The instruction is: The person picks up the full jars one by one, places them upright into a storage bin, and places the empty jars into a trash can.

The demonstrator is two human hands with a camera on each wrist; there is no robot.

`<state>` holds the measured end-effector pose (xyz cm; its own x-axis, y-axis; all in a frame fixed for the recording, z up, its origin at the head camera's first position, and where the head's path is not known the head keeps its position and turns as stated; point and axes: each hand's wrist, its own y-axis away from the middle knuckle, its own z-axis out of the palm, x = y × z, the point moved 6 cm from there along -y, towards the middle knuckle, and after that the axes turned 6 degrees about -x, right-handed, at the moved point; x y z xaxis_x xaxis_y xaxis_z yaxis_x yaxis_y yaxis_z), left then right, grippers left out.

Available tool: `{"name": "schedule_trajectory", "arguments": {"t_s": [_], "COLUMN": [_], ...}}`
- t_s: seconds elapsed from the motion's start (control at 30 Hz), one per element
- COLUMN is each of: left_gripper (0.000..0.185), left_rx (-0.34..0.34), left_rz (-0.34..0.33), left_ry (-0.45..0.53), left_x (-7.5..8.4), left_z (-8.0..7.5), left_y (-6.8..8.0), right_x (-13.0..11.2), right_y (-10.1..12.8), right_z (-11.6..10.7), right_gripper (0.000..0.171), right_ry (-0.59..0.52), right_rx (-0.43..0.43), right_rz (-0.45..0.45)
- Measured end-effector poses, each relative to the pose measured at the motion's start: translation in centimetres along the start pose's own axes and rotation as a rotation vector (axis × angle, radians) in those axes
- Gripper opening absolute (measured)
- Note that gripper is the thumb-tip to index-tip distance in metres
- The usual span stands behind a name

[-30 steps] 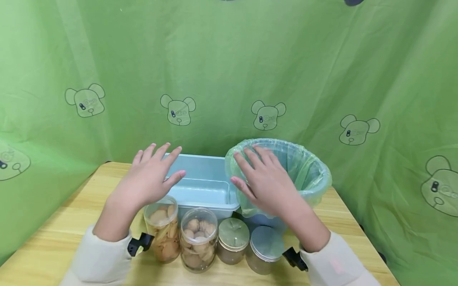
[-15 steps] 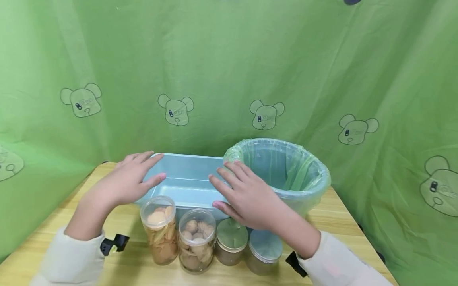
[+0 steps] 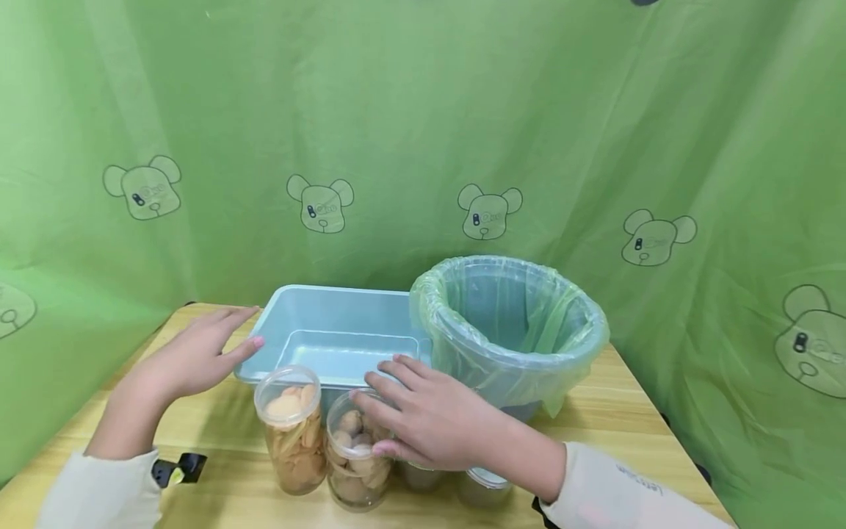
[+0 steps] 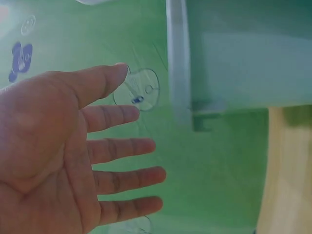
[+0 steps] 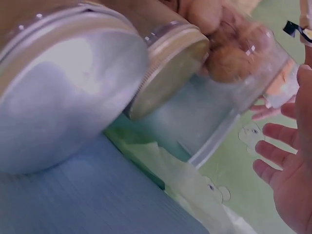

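My left hand [image 3: 188, 356] hovers by the left rim of a light-blue plastic tub [image 3: 344, 297], fingers extended and holding nothing. In the left wrist view its palm [image 4: 58, 146] shows with spread fingers. My right hand [image 3: 436, 415] reaches over the jars, fingertips overlapping the rim of a clear jar of walnuts [image 3: 353, 485]. Nothing is gripped in it; the right wrist view has its loosely bent fingers beside that jar. To the left stands a taller clear jar of flat, orange-brown pieces [image 3: 297, 448]. Two lidded jars, one silver-lidded [image 5: 73, 102], are partly hidden under my right hand.
A blue bin [image 3: 509, 294] lined with a green plastic bag stands right of the tub. Everything rests on a wooden table [image 3: 621, 433]. Behind it hangs a green curtain [image 3: 396, 110] printed with bear heads.
Both hands have come lower and toward the person. The left hand has drifted left to the tub's side; the right hand has moved left from over the bin to above the jars.
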<state>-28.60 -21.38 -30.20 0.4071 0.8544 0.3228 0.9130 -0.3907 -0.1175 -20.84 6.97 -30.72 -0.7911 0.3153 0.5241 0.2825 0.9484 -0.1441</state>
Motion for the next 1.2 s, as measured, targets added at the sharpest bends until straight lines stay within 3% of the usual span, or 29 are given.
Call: {"name": "schedule_trajectory", "arguments": {"t_s": [0.2,0.37,0.63,0.9,1.03,1.2], "left_gripper": [0.061,0.056,0.054,0.057,0.058,0.056], "left_rx": [0.026,0.057,0.033,0.041,0.046,0.06], "left_rz": [0.017,0.004,-0.076,-0.067,-0.061,-0.064], "left_ry": [0.154,0.286,0.68,1.061,1.155,1.176], "left_x": [-1.8,-3.2,-5.1,-6.2,-6.5,-6.6], "left_z": [0.5,1.1,3.0,5.3,5.7,5.8], "left_y": [-0.1,-0.3,-0.2,0.3,0.5,0.5], "right_x": [-1.0,-1.4,-1.6,-2.5,-2.6,-2.3], "right_y": [-0.1,-0.3,-1.0,-1.1,-1.3,-1.5], "right_z": [1.1,1.6,2.1,3.0,3.2,3.2], "right_gripper": [0.07,0.073,0.071,0.069,0.068,0.067], "right_ry": [-0.022,-0.032,-0.046,-0.042,-0.045,-0.052], "right_rx": [-0.086,-0.089,-0.085,-0.097,-0.101,-0.117], "right_rz": [-0.018,-0.019,-0.032,-0.036,-0.033,-0.018]}}
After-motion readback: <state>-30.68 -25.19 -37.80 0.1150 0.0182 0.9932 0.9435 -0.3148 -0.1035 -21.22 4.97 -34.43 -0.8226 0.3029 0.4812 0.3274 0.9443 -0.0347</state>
